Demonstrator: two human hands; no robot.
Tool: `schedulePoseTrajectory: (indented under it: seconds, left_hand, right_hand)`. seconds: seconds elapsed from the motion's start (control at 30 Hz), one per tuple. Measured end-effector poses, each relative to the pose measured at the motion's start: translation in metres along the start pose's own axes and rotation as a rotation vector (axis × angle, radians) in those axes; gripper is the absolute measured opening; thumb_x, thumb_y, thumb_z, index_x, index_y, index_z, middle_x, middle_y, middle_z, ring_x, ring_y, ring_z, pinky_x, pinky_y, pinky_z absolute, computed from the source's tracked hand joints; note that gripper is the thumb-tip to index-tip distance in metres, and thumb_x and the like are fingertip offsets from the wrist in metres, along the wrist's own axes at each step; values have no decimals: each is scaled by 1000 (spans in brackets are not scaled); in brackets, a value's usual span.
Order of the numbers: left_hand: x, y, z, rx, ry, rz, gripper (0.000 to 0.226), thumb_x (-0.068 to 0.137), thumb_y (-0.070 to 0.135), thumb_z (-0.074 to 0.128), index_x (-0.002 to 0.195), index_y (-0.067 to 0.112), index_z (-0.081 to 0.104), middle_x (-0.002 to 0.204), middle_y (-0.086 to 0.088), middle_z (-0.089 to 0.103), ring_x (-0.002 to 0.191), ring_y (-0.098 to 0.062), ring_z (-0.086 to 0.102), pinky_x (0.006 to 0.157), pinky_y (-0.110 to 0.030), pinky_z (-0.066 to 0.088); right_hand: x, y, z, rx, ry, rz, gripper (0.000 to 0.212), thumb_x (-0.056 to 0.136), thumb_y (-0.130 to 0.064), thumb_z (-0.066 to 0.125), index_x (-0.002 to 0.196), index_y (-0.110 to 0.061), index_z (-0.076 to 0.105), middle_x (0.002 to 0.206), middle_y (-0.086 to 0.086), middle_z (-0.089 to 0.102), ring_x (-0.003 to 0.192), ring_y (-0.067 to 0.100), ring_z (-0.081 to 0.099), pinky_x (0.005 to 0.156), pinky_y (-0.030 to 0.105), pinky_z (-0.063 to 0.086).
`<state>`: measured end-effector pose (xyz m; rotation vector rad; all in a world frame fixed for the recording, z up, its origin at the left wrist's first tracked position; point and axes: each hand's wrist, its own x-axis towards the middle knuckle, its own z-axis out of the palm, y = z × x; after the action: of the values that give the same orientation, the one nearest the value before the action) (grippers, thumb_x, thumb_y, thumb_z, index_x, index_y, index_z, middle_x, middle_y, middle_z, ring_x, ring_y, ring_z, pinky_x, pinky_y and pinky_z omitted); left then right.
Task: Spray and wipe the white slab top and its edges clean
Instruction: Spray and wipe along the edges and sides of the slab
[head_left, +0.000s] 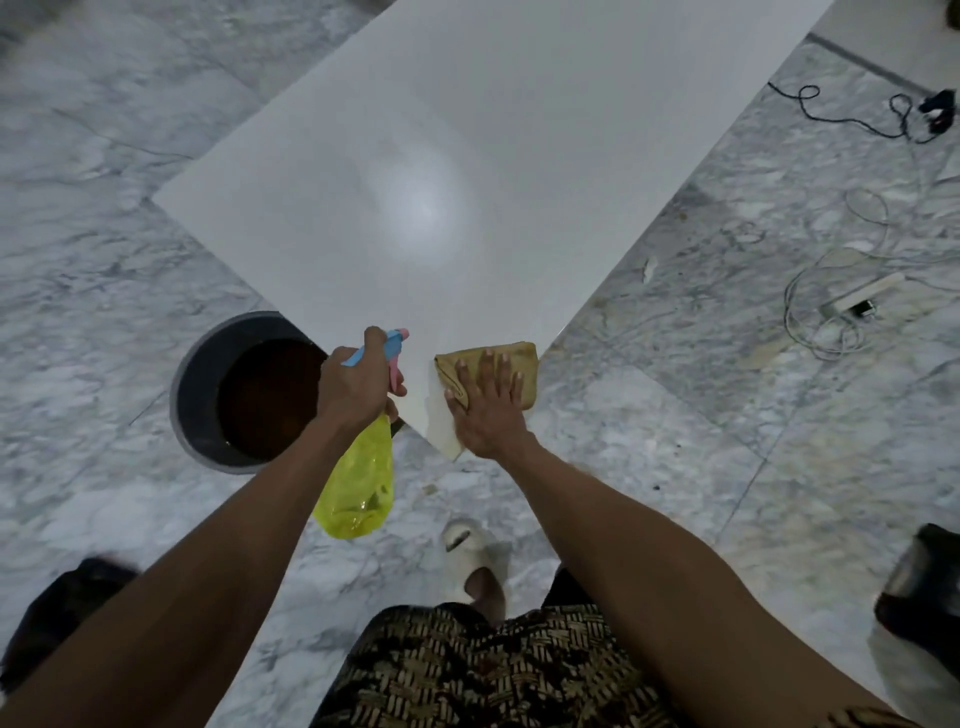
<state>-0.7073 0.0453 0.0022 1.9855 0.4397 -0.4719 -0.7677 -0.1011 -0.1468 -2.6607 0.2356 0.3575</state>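
The white slab (467, 171) fills the middle of the head view, its near corner pointing at me. My left hand (356, 382) grips a yellow spray bottle (361, 478) by its blue and pink trigger head, which is over the slab's near left edge. My right hand (488, 402) presses flat, fingers straight, on a folded tan cloth (522, 358) lying on the slab's near corner by the right edge.
A dark round bucket (208, 384) of brownish water stands on the marble floor, partly under the slab's left edge. Cables and a power strip (857, 299) lie on the floor to the right. My foot in a white sandal (478, 551) is below the corner.
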Motion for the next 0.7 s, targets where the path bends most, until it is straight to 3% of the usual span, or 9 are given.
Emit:
schedulePoseTrajectory:
  seconds: [0.1,0.23,0.3,0.4,0.47,0.53,0.57,0.63,0.7]
  left_hand:
    - [-2,-26,-23,26,26,-36,65,93,59,42,76,9,80,65,-13,75,75,-38,73,81,-55,65]
    - [-7,-41,-41,32,33,-14,60,89,61,41,86,18,83,74,-17,77,70,-36,72,79,-61,64]
    - [-9,-40,-46,18,48,-14,57,94,57,42,87,17,82,69,-15,75,64,-34,69,75,-56,65]
    - [-15,-37,-51,18,31,12,58,100,55,43,82,14,79,68,-15,74,63,-35,69,71,-50,62]
    - [-13,-36,-53,5,49,-11,73,90,65,43,85,2,79,76,-21,77,62,-37,69,71,-52,62]
    - [-14,-32,-55,-22,48,-12,76,95,62,44,89,-7,76,78,-23,77,56,-33,67,65,-47,60]
    - [-14,-30,-56,-34,49,-4,74,97,59,45,91,-9,75,76,-23,76,52,-31,65,63,-44,59]
    - [-15,-25,-58,-59,59,-6,76,92,62,46,99,-8,73,77,-23,76,49,-29,65,61,-43,59]
    - [-19,-17,-61,-66,57,10,71,96,59,45,98,-6,73,78,-23,76,47,-27,63,58,-39,56]
  right_hand:
    - [-26,-23,19,15,-26,-20,78,103,-54,2,143,-10,52,148,32,40,135,56,36,105,70,28]
    - [-44,-37,32,4,-133,-15,76,104,-53,4,138,-11,58,144,31,46,130,56,43,100,70,33]
    - [-47,-40,33,-35,-180,-48,81,100,-57,-4,147,-13,46,154,30,32,140,55,27,109,70,23]
    - [-58,-45,35,-2,-292,-71,76,96,-62,-6,159,-20,7,164,20,-10,149,44,-14,120,60,-5]
    - [-68,-53,33,32,-366,-72,81,91,-67,-5,159,-24,3,164,15,-17,150,40,-18,121,56,-8]
    - [-79,-64,32,71,-432,-69,102,75,-76,-18,159,-24,4,164,15,-17,150,38,-19,120,54,-10]
    - [-84,-71,28,68,-488,-74,97,80,-74,-19,159,-24,4,164,16,-17,149,39,-20,119,54,-10]
    - [-90,-83,24,75,-622,-30,63,102,-50,2,159,-23,4,163,21,-15,149,44,-16,119,57,-5]
    - [-95,-96,11,208,-700,39,51,109,-29,20,158,-15,14,162,29,4,148,49,6,118,55,12]
